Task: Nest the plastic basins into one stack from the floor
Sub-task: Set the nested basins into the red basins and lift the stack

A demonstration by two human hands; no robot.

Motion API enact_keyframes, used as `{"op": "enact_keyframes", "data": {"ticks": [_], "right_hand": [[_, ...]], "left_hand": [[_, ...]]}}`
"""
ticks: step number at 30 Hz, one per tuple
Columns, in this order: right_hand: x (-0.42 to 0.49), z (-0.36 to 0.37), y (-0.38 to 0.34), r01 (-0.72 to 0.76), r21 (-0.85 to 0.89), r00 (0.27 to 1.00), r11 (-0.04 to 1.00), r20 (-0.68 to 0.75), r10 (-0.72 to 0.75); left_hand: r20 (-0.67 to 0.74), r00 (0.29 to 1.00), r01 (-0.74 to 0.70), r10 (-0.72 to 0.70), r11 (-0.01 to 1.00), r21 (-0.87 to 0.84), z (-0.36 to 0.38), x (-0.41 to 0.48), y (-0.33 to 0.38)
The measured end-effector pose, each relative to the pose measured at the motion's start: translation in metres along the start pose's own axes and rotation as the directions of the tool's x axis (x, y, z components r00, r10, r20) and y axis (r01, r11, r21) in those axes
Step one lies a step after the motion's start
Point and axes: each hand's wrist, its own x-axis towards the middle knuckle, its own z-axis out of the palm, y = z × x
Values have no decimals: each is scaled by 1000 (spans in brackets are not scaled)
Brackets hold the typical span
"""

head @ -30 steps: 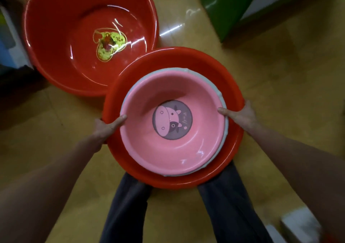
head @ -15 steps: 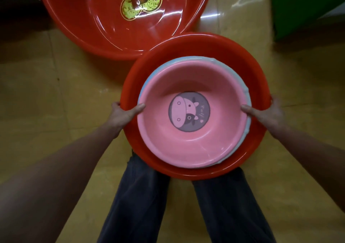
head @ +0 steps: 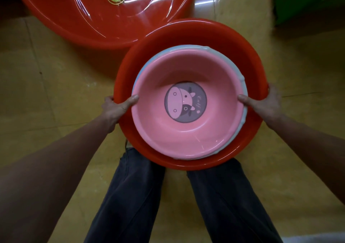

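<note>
Through the head camera, we hold three nested basins: a pink basin [head: 160,130] inside a pale basin [head: 242,116] inside a red basin [head: 250,52]. Our left hand [head: 115,110] and right hand [head: 263,106] clasp its rim on opposite sides, thumbs hooked inward. We judge one step left — the big red basin [head: 93,19] just beyond our grip. Bare floor [head: 46,75] lies outside both hands.
</note>
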Motion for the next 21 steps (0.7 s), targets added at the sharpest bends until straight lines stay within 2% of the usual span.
{"op": "enact_keyframes", "data": {"ticks": [4,9,16,21], "right_hand": [[4,-3,0,0,-23,1000,1000,16,0],[11,-7,3,-28,-62,995,998,98,34],[14,0,4,-58,120,979,991,203,32],[15,0,16,-106,253,977,961,205,54]], "left_hand": [[23,999,-40,41,999,-4,2,-3,6],[12,1000,-8,9,996,-91,13,-1,0],[57,998,-1,11,985,-174,11,5,-5],[51,998,-30,41,981,-192,14,13,-15]]}}
